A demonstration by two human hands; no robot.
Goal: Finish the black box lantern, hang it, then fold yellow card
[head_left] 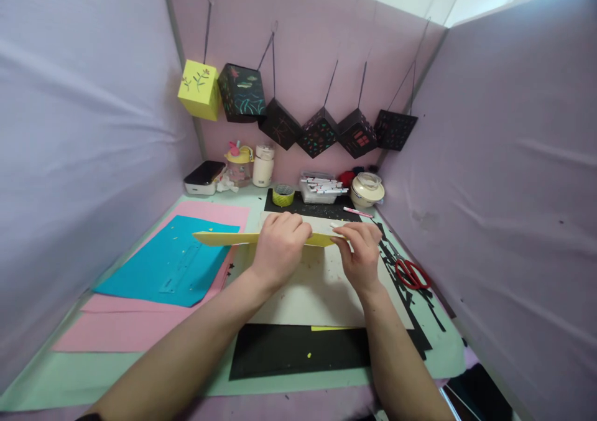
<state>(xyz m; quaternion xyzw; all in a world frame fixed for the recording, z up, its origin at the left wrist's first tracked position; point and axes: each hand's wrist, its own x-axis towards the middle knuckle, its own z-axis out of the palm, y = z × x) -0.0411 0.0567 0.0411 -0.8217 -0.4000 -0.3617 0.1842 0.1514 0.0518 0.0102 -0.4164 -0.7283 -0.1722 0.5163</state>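
A long yellow paper sheet point(219, 239) is held edge-on above a cream board point(313, 290) in the middle of the table. My left hand point(280, 247) is closed over its middle, fingers curled on top. My right hand point(361, 253) pinches its right end between thumb and fingers. A thin white pen-like thing point(336, 226) lies just by my right fingertips; whether they hold it is unclear.
Blue paper point(172, 262) on pink sheets point(140, 328) lies left. Black paper point(298, 349) sits near me, red scissors point(413, 275) and black scraps right. At the back stand a tape roll point(283, 194), a marker tray point(321, 188), jars and a bowl point(367, 189). Paper lanterns point(242, 92) hang above.
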